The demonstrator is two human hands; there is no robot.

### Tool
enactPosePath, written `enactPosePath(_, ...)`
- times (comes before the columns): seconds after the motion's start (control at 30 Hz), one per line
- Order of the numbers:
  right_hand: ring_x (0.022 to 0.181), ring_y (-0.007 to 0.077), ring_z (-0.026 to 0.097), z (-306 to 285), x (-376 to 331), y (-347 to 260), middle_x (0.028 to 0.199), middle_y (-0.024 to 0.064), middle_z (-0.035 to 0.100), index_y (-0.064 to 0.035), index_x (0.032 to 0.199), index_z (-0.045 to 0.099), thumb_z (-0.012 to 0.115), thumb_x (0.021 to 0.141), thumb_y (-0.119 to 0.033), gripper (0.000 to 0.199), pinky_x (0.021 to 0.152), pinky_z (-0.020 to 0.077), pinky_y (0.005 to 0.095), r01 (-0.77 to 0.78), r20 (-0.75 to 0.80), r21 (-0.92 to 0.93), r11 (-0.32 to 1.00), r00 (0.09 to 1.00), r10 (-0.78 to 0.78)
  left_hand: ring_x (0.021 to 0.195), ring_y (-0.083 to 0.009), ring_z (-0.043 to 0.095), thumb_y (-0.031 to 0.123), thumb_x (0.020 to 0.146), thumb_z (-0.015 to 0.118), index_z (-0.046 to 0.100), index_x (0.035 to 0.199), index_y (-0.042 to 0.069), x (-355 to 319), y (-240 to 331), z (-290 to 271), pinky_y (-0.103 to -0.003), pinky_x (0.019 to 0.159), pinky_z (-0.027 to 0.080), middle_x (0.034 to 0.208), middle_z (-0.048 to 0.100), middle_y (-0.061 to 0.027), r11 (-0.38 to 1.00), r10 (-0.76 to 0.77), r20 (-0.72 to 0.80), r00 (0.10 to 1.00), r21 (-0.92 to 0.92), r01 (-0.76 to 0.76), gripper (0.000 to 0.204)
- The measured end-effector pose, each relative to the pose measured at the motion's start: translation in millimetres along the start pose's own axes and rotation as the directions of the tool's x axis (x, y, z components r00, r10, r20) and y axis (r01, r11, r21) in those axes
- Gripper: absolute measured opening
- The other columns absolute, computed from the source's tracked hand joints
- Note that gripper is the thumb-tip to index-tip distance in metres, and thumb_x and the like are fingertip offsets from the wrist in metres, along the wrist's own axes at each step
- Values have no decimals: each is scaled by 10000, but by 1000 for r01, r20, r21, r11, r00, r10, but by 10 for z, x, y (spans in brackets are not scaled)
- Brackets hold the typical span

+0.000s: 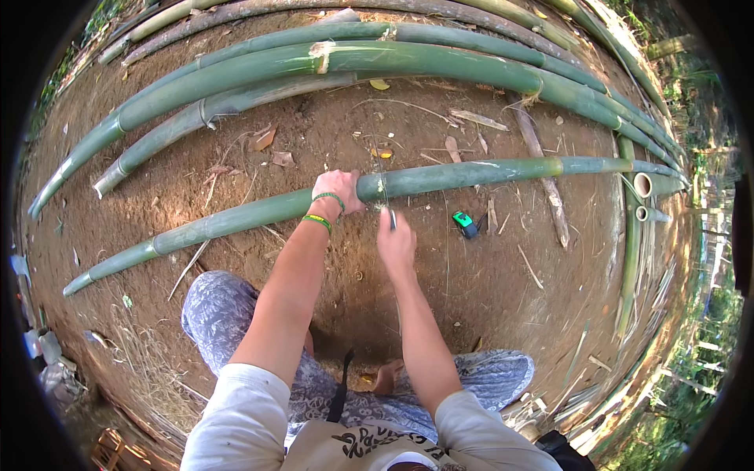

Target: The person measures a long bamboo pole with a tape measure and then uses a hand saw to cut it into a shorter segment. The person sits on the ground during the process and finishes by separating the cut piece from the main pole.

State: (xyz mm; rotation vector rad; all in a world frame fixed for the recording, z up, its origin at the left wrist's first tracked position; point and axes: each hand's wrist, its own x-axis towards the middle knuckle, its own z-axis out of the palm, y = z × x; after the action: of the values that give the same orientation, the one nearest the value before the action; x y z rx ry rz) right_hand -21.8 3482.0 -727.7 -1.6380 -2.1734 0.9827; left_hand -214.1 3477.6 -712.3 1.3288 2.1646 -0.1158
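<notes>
A long green bamboo pole [455, 177] lies crosswise in front of me. My left hand [338, 188] is closed around it near its middle, with bracelets on the wrist. Just right of that, my right hand [397, 235] is closed on the handle of a saw [393, 222]. The thin, blurred blade crosses the pole beside my left hand, and pale sawdust [381, 187] shows along that line. How deep the cut goes I cannot tell. A green and black tape measure [465, 224] rests on the soil to the right of my right hand.
Several thicker bamboo poles [440, 64] lie across the far side. A wooden stick [542, 177] passes under the pole at right. Cut bamboo pieces [656, 185] and split strips line the right edge. Leaves and splinters litter the dirt ground [503, 290]. My bent legs are close below.
</notes>
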Motion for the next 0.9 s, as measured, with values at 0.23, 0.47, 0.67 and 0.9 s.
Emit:
enactPosePath(0.23,857,543,677,-292,-783,301,844,312,699,-25,995,676,556,1036,-486,478,761,529,610,-15,72,35,999,997,13,1102,-313,728,492,724,849,657,1252,145,-54,-176,40,-431,956,590,1157,758,-132,1000,-20,-20,1000,-13,19,661)
enactPosePath(0.47,829,540,677,9,-155,41,822,313,692,-20,984,671,561,1036,-475,471,739,529,609,14,25,38,999,1000,-15,1072,-320,737,485,739,839,660,1238,147,8,-110,90,-434,938,596,1114,767,-140,1000,-5,-15,1000,4,6,629)
enactPosePath(0.67,834,537,677,-151,-305,67,837,298,700,-22,976,670,567,1035,-474,467,736,525,604,20,76,50,999,997,-24,1085,-323,733,484,747,833,659,1235,137,-58,-149,101,-432,942,593,1127,764,-146,1000,-13,-32,999,13,14,623)
enactPosePath(0.9,840,536,678,-153,-523,173,850,299,707,-25,971,680,562,1038,-465,461,748,527,610,-23,64,-12,1000,998,23,1074,-323,736,509,716,843,639,1299,156,11,-183,104,-436,955,590,1126,765,-146,1000,-31,10,999,-4,31,711)
